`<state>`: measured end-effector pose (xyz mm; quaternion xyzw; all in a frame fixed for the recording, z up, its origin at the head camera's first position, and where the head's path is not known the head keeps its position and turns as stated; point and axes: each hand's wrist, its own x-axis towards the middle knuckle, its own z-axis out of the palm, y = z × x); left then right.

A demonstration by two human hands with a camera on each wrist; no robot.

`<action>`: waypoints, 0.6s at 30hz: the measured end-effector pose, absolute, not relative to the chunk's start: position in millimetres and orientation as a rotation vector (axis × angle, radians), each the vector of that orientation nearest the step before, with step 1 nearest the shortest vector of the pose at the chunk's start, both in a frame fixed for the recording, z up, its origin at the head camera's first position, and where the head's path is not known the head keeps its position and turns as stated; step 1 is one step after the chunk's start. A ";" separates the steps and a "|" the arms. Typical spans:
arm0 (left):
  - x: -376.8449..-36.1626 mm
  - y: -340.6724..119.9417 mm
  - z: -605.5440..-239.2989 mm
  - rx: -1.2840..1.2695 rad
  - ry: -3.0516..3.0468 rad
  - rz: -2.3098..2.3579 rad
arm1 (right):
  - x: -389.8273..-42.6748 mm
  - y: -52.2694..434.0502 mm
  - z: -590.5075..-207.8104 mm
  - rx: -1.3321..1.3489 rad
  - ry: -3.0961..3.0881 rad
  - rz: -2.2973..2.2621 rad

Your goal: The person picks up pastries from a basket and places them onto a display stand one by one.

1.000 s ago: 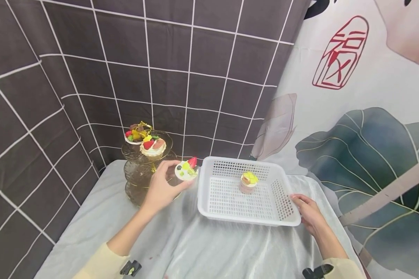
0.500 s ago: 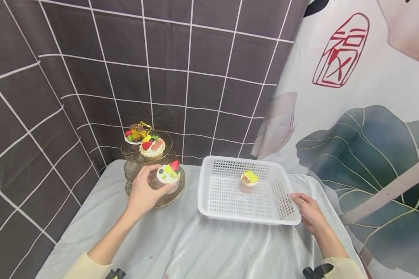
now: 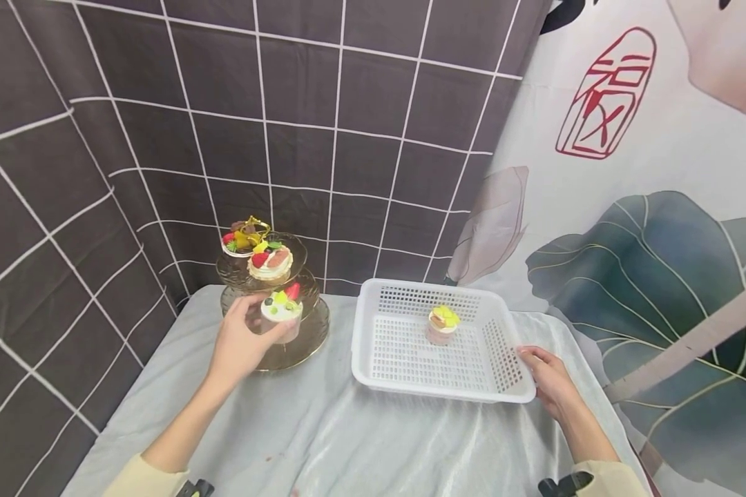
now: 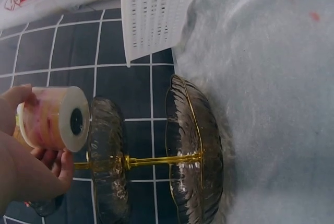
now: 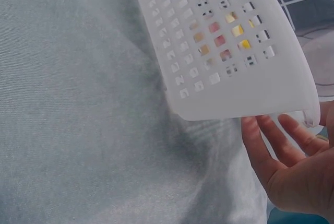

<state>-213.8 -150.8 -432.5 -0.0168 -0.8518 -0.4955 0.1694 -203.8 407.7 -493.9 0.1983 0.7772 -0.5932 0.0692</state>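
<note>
- Head view: the left hand [image 3: 239,342] is holding a strawberry-topped cup [image 3: 281,321] in front of the tiered stand [image 3: 307,345], thumb and fingers closing in on its sides. This grip is probably sparing the soft-looking topping and keeping the cup upright.
- Head view: the right hand [image 3: 548,379] is gripping the right end of the white basket [image 3: 435,393], most likely so the light plastic isn't sliding on the cloth [image 3: 348,442].
- Head view: a yellow-topped cup [image 3: 441,326] is standing in the basket, its high walls apparently guarding against tipping or rolling away. A fruit-topped tart [image 3: 270,262] and a brown-and-yellow-topped dessert [image 3: 239,241] are sitting on the upper tier, tops up, presumably so their decorations are showing.
- Left wrist view: the held cup's underside is facing the lower tiers, leaving the base free of fingers. Whether it is touching a tier, I cannot tell. The gold pole [image 4: 162,160] is linking the tiers, seemingly holding them apart for room.
- Right wrist view: the right fingers are reaching under the basket's rim from outside, a hold that is likely steadying it while keeping the hand out of the interior.
</note>
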 end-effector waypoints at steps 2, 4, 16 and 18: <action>-214.7 -153.1 -433.1 -0.029 -2.427 -1.410 | -203.5 407.3 -494.0 0.594 2.338 -1.794; -215.6 -155.6 -433.6 -0.012 -2.429 -1.407 | -203.6 407.0 -493.9 0.595 2.336 -1.801; -221.1 -170.9 -436.0 0.008 -2.460 -1.315 | -203.1 406.3 -493.6 0.596 2.343 -1.791; -222.7 -174.1 -436.5 0.024 -2.465 -1.304 | -203.1 406.1 -493.7 0.598 2.343 -1.790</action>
